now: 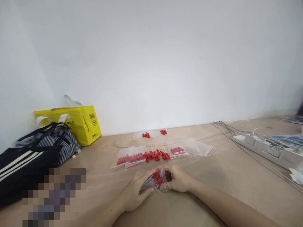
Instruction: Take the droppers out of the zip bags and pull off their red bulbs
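Observation:
Between my two hands is a clear zip bag (159, 177) with red-tipped sticks inside, held just above or on the table; I cannot tell which. My left hand (135, 193) grips its left end, with the thumb in front. My right hand (178, 178) pinches the right end, near the red seal line. Beyond them lies a loose bunch of pale sticks with red bulb-shaped tips (156, 154). Two filled zip bags (134, 157) lie left of the bunch, and another filled bag (177, 150) lies to its right.
Flat clear bags (197, 147) lie at the right of the row. Further back, more red tips (146, 135) rest on clear plastic. A yellow bag (91, 126) and a black bag (26, 170) stand left. At right are a power strip (270, 151) and cables (236, 143).

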A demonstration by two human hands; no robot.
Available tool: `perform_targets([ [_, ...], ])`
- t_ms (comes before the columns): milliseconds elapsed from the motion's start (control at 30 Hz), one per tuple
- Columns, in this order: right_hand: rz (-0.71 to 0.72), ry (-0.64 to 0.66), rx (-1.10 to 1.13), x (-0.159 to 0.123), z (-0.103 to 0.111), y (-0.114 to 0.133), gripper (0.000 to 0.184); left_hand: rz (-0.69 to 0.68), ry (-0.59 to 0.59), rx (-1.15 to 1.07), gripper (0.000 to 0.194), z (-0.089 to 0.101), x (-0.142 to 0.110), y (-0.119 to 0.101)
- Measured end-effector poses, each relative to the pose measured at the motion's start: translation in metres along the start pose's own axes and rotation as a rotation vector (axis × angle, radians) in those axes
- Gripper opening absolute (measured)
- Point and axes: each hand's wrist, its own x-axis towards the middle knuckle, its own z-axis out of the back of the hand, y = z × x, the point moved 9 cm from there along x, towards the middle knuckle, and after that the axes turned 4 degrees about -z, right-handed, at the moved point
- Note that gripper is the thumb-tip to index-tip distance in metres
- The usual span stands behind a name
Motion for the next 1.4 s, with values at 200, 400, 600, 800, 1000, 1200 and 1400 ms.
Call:
perform_targets([
  [200,0.03,0.057,-0.061,0.0,-0.001,0.003,0.024,0.007,0.02,0.002,0.049,-0.001,-0.001,0.001],
  [400,0.125,0.044,-0.257,-0.001,0.008,0.011,0.018,0.023,0.028,-0.005,0.047,-0.002,0.0,0.001],
  [600,-0.04,0.206,0.204,-0.002,0.014,-0.021,0.019,0.035,0.036,-0.013,0.047,-0.001,0.001,0.002],
  [800,-0.198,0.044,0.532,-0.01,0.081,-0.068,0.024,0.031,0.023,-0.026,0.048,-0.001,-0.001,0.005],
  [1000,-0.176,-0.35,0.54,-0.009,0.135,-0.092,0.025,0.035,0.024,-0.018,0.049,-0.002,0.0,0.009],
  [1200,-0.1,-0.657,-0.021,0.021,0.116,-0.072,0.016,0.043,0.001,-0.038,0.048,-0.001,0.0,0.011],
  [1400,-0.075,-0.602,-0.23,0.04,0.08,-0.058,0.015,0.02,-0.002,-0.058,0.047,-0.002,-0.001,0.009],
])
